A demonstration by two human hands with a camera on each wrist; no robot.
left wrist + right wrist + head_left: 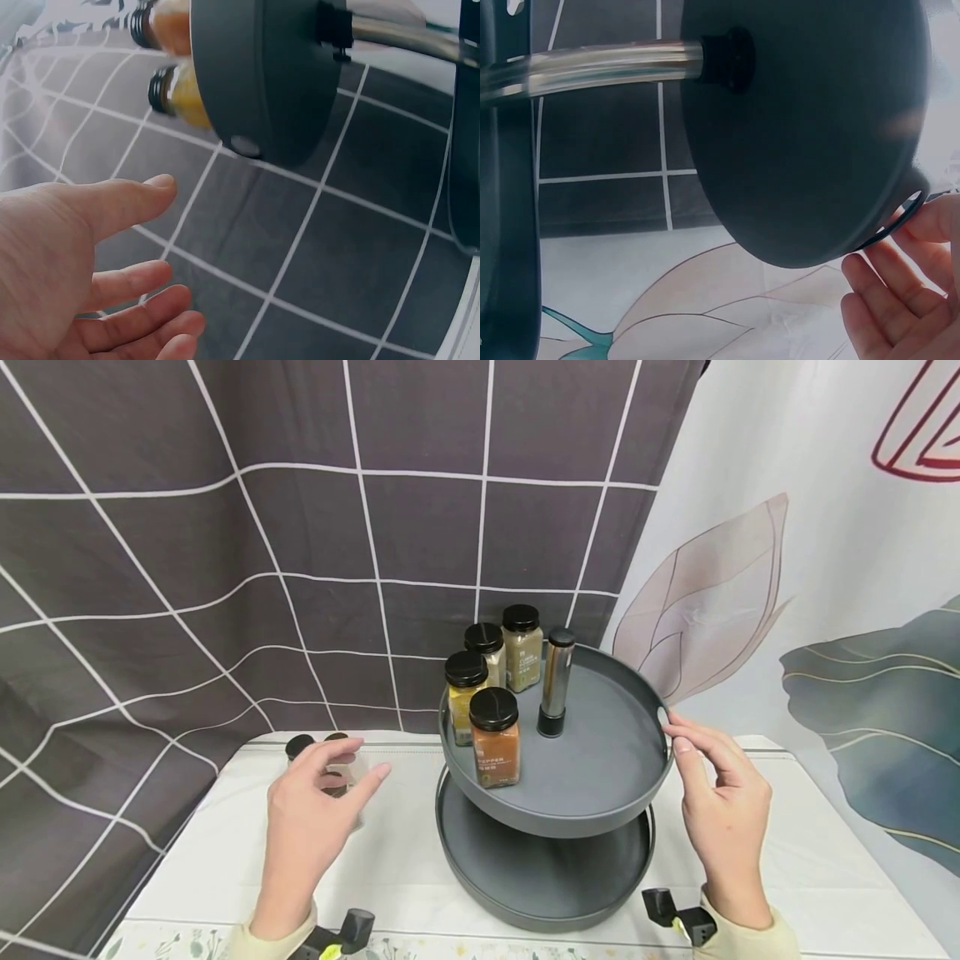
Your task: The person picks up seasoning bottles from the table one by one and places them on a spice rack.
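A two-tier grey round rack stands on the table, its upper tray (600, 768) set above a lower tray (547, 868). At the right side of the upper tray, my right hand (723, 810) pinches the rim by its oval handle hole, with fingers (892, 292) just under the edge. On that tray are an orange pepper jar (495, 752), a yellow spice jar (462, 706), two paler spice jars (522, 652) and a metal post with black ends (556, 685). My left hand (311, 814) holds nothing; its thumb and fingers are spread apart, left of the rack.
Behind my left hand, black-capped jars (298, 746) stand on the white table (405, 827), partly hidden by the fingers. A dark curtain with white grid lines (420, 527) hangs close behind the rack, and a pale leaf-patterned curtain (750, 460) hangs at the right.
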